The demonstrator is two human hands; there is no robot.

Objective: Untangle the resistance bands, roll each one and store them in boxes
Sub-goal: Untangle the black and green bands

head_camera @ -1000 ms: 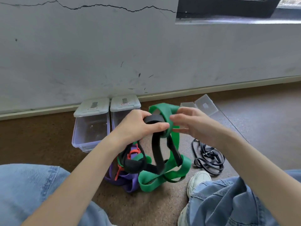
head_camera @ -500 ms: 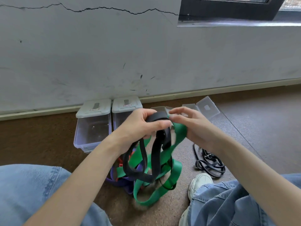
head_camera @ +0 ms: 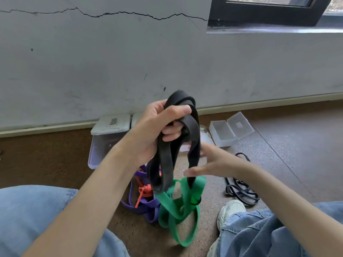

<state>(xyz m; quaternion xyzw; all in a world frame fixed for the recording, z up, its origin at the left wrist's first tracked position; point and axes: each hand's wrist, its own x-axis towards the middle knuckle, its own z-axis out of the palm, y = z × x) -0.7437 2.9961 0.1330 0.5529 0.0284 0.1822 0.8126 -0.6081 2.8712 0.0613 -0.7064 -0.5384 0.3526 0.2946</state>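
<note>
Above the floor, the left hand (head_camera: 157,130) grips the black band (head_camera: 167,160); the right hand (head_camera: 209,162), fingers spread, holds nothing.

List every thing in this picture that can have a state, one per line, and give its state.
Left hand: raised, grips the black band.
Right hand: open, fingers at the black band.
Black band: lifted, looped through the green one.
Green band: tangled, partly hanging.
Purple band: on the floor.
Thin black band: on the floor, apart.
Small box: lid open.
Left box: lid on.
</note>
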